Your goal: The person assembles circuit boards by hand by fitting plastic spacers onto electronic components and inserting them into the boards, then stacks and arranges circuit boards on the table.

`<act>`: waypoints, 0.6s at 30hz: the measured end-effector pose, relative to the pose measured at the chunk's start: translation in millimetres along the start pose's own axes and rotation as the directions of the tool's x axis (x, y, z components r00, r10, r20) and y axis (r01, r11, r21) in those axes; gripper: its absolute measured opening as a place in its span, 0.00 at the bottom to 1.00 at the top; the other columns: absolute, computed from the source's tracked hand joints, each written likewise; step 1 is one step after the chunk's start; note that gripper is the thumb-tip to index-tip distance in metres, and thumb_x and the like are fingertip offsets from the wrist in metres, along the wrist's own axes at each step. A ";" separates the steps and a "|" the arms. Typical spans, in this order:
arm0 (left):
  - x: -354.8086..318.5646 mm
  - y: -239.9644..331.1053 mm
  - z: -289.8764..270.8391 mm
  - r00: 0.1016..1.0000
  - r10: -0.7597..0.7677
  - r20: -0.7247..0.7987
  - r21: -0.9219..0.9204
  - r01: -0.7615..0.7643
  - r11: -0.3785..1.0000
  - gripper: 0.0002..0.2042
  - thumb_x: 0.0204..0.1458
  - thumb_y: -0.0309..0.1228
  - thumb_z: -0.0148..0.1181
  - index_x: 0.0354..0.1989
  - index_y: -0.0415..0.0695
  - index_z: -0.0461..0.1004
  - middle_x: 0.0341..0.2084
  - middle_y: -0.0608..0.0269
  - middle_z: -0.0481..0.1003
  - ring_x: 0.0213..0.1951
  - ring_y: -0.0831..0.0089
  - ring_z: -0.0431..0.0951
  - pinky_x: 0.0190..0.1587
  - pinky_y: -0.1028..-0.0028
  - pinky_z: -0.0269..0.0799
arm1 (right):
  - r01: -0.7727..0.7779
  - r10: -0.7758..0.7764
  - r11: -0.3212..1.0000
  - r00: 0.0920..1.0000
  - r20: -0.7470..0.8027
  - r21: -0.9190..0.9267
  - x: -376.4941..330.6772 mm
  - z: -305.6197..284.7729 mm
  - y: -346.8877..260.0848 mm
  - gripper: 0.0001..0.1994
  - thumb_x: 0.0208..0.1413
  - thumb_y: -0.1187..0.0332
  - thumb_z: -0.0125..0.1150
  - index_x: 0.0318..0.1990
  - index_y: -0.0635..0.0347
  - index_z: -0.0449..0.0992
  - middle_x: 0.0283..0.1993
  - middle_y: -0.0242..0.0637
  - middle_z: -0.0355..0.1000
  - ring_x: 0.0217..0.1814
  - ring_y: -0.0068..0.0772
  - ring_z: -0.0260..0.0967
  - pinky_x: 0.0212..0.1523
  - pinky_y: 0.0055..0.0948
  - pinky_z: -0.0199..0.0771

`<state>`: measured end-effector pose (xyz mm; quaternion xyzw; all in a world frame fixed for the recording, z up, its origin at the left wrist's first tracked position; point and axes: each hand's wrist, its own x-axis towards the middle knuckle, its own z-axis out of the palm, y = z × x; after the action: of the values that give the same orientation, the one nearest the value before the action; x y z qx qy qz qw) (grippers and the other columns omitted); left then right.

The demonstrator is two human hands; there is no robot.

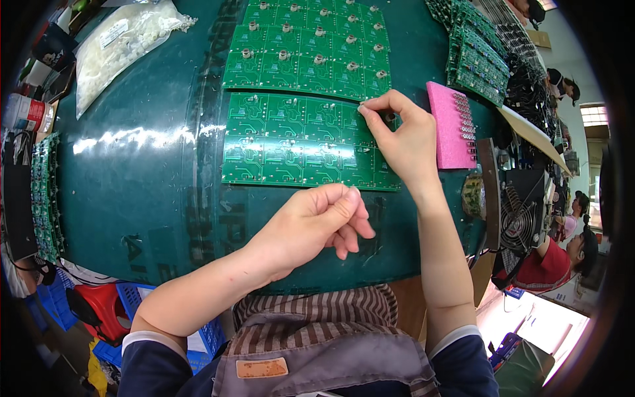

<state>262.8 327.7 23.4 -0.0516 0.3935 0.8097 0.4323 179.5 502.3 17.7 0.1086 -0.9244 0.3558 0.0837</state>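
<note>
1. Right hand pinches a small part, too tiny to identify, at the far right edge of the near circuit board panel on the desk.
2. Left hand hovers loosely curled at the near side; whether it holds anything, cannot tell.
3. Risk: a fingertip slip could tilt the part in its hole.
4. Pink foam block, right, carries a row of small metal parts; plastic bag, far left, holds white pieces.
</note>
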 end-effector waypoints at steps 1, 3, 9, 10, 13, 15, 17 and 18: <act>0.7 -0.6 -0.6 0.999 0.031 0.017 0.071 -0.032 0.997 0.14 0.62 0.38 0.39 0.36 0.41 0.67 0.27 0.59 0.72 0.24 0.79 0.69 0.29 0.81 0.66 | -0.004 0.004 1.000 0.999 -0.039 -0.002 -2.4 2.1 1.0 0.03 0.46 0.75 0.61 0.29 0.63 0.75 0.29 0.37 0.75 0.30 0.26 0.72 0.32 0.23 0.70; 0.3 0.9 1.3 0.997 0.058 0.046 0.144 -0.064 0.988 0.15 0.62 0.38 0.41 0.37 0.40 0.70 0.22 0.65 0.70 0.23 0.81 0.66 0.27 0.83 0.63 | -0.011 0.010 1.000 0.996 -0.084 -0.010 -5.3 4.7 3.9 0.03 0.44 0.76 0.61 0.28 0.62 0.75 0.30 0.40 0.74 0.30 0.31 0.73 0.30 0.25 0.70; -2.6 1.9 0.1 0.998 0.065 0.007 0.215 -0.064 0.974 0.16 0.60 0.36 0.45 0.50 0.38 0.70 0.19 0.72 0.64 0.22 0.84 0.63 0.27 0.84 0.60 | 0.202 -0.211 0.975 0.972 -0.106 -0.090 -2.0 -13.3 9.1 0.03 0.42 0.77 0.63 0.26 0.61 0.75 0.33 0.37 0.75 0.37 0.36 0.72 0.37 0.30 0.71; -1.4 -0.9 -1.8 0.997 0.080 -0.014 0.179 -0.076 0.981 0.17 0.60 0.35 0.46 0.52 0.38 0.68 0.20 0.71 0.65 0.23 0.83 0.63 0.28 0.83 0.61 | 0.167 -0.175 0.983 0.977 -0.125 -0.071 0.5 -21.1 18.1 0.04 0.41 0.75 0.64 0.26 0.60 0.76 0.33 0.38 0.75 0.38 0.38 0.72 0.40 0.31 0.71; -1.0 -1.5 4.3 0.994 0.099 -0.052 0.105 -0.093 0.990 0.17 0.59 0.33 0.48 0.54 0.38 0.66 0.24 0.68 0.69 0.24 0.82 0.66 0.30 0.82 0.64 | 0.039 -0.176 0.911 0.938 -0.300 -0.411 11.3 -71.7 42.5 0.04 0.43 0.72 0.62 0.28 0.60 0.76 0.32 0.43 0.74 0.38 0.42 0.72 0.41 0.33 0.70; -2.1 -0.4 6.8 0.991 0.109 -0.082 0.065 -0.104 0.992 0.16 0.58 0.31 0.49 0.53 0.37 0.66 0.26 0.66 0.71 0.25 0.82 0.68 0.31 0.81 0.66 | -0.056 -0.098 0.807 0.969 -0.226 -0.588 19.7 -101.7 63.4 0.05 0.43 0.72 0.61 0.30 0.62 0.76 0.31 0.44 0.74 0.36 0.42 0.72 0.39 0.34 0.70; -2.2 0.4 6.4 0.985 0.112 -0.128 0.039 -0.108 0.993 0.14 0.57 0.29 0.51 0.50 0.38 0.66 0.31 0.60 0.75 0.27 0.80 0.71 0.33 0.80 0.68 | -0.121 0.072 0.821 0.991 -0.109 -0.558 20.1 -114.7 75.0 0.06 0.43 0.72 0.62 0.30 0.63 0.76 0.29 0.44 0.73 0.32 0.42 0.72 0.35 0.32 0.71; -1.3 -0.8 2.9 0.986 0.123 -0.112 0.002 -0.123 0.992 0.10 0.56 0.28 0.52 0.44 0.39 0.69 0.34 0.57 0.75 0.28 0.80 0.73 0.33 0.80 0.69 | -0.118 0.069 0.822 0.992 -0.108 -0.557 20.6 -115.5 78.5 0.06 0.43 0.72 0.62 0.30 0.63 0.76 0.29 0.44 0.73 0.32 0.42 0.72 0.35 0.32 0.71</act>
<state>265.0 329.1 25.5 -0.0738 0.4176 0.8316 0.3587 148.2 634.2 56.9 0.0188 -0.9881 0.0758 0.1324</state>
